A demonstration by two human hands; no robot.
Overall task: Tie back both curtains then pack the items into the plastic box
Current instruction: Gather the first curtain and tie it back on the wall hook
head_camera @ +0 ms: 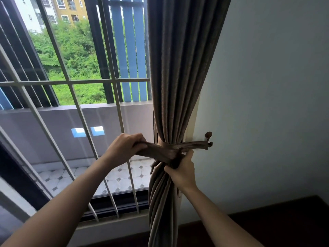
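Hands: left [127, 146], right [179, 171] fisted on tieback [160, 152] around curtain [175, 86].

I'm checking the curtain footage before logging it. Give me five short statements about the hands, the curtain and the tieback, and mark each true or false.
1. The curtain is gathered into a bundle beside the wall. True.
2. The left hand is empty and open. False: it is closed in a grip on one end of the tieback.
3. The tieback reaches a hook on the wall. True.
4. The right hand rests on the window bars. False: it grips the tieback fabric against the curtain.
5. A plastic box is in view. False: none shows.
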